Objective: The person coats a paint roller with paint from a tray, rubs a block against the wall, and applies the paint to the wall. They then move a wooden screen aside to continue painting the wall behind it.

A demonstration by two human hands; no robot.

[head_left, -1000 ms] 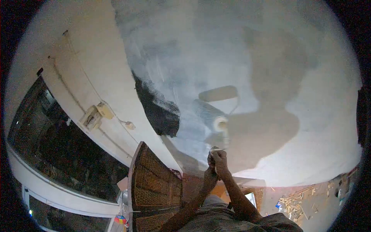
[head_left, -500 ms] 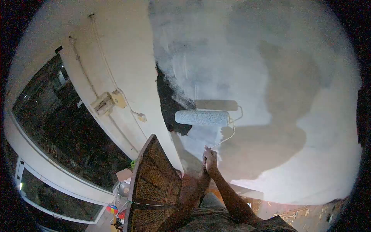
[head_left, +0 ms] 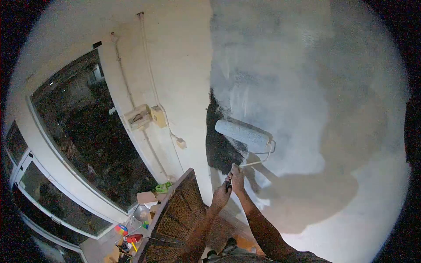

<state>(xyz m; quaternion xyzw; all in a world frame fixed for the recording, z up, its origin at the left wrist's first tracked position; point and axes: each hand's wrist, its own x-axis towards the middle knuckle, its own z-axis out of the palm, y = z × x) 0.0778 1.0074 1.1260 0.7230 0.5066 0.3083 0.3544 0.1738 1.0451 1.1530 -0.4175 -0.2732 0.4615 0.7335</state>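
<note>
Against the white-streaked wall (head_left: 289,87), seen from the head, gripping the wire-framed paint roller (head_left: 243,132) two-handed — with the right hand (head_left: 237,179) clenched near the frame and the left hand (head_left: 221,196) closed lower down. Holding the sleeve tilted, partly over the black patch (head_left: 218,151) — above the wicker panel (head_left: 179,210).

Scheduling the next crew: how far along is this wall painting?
Looks mostly covered: pale paint spans most of the wall. In hand: the paint roller, gripped by the left hand and right hand, is at the black patch. Left: that patch beside the cream wall, and probably evening out the grey streaks above it.
</note>
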